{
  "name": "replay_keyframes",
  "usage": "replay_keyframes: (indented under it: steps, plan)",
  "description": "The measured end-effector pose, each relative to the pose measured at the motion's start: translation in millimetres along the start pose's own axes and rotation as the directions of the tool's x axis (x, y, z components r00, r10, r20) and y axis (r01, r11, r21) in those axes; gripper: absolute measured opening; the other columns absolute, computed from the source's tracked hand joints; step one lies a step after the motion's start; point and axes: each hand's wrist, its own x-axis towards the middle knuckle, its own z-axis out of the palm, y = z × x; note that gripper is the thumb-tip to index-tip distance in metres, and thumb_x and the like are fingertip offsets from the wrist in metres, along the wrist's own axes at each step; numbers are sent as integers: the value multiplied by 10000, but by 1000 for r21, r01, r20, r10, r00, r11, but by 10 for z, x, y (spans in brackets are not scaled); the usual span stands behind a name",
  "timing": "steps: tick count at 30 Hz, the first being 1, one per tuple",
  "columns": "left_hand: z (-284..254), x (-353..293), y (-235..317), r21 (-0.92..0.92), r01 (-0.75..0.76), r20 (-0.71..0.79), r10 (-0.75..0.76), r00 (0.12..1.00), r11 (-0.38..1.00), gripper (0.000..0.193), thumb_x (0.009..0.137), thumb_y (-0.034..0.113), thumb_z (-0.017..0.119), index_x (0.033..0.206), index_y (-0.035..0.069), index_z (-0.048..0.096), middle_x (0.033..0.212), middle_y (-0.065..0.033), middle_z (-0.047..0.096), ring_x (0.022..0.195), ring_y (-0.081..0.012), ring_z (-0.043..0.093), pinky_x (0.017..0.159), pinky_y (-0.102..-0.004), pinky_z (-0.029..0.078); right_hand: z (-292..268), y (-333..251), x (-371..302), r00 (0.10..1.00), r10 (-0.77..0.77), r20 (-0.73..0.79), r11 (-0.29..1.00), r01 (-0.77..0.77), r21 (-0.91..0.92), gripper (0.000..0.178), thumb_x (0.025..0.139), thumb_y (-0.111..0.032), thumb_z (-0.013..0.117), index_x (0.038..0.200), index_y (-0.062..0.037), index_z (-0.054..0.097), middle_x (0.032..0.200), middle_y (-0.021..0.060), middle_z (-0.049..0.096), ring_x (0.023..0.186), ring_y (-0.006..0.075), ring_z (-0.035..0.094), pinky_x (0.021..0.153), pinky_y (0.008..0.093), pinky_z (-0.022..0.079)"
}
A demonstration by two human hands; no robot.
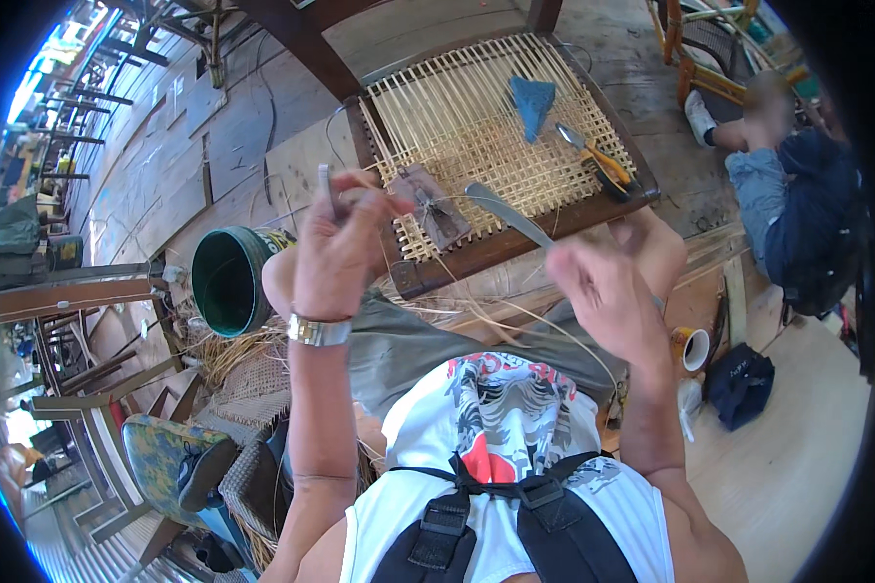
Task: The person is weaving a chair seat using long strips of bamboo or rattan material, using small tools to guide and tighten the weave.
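Below me stands a wooden chair seat with a half-woven cane panel, set in a dark wooden frame. My left hand, a watch on its wrist, is over the seat's near-left corner, fingers closed and blurred around a narrow grey metal tool that points up; its kind is unclear. Thin cane strands run beside these fingers. My right hand grips a flat, round-tipped metal knife, its blade reaching over the front of the weave. A brown wooden block lies on the cane between both hands.
On the seat are a blue cloth piece and orange-handled pliers. A green bucket stands at left, a cup and a dark cloth bag at right. Another person sits far right. Loose cane lies near the bucket.
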Motion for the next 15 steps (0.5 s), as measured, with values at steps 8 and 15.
replay_keyframes:
  steps: [8, 15]
  plan:
    - [15, 271, -258, -187, 125, 180, -91, 979, 974, 97, 1001, 165, 572, 1091, 136, 551, 958, -82, 709, 503, -12, 372, 461, -189, 293, 865, -225, 464, 899, -80, 430, 359, -376, 854, 276, 1028, -257, 536, 1097, -3, 622, 706, -15, 544, 626, 70, 507, 557, 211, 390]
    - [-416, 793, 250, 44, -237, -29, 239, 971, 970, 213, 955, 131, 628, 1167, 125, 625, 940, -48, 711, 522, -27, 433, 487, -215, 378, 514, 414, -109, 971, 66, 229, 242, -238, 941, 213, 1013, -164, 529, 1138, -29, 636, 708, -10, 538, 622, 59, 482, 552, 197, 347]
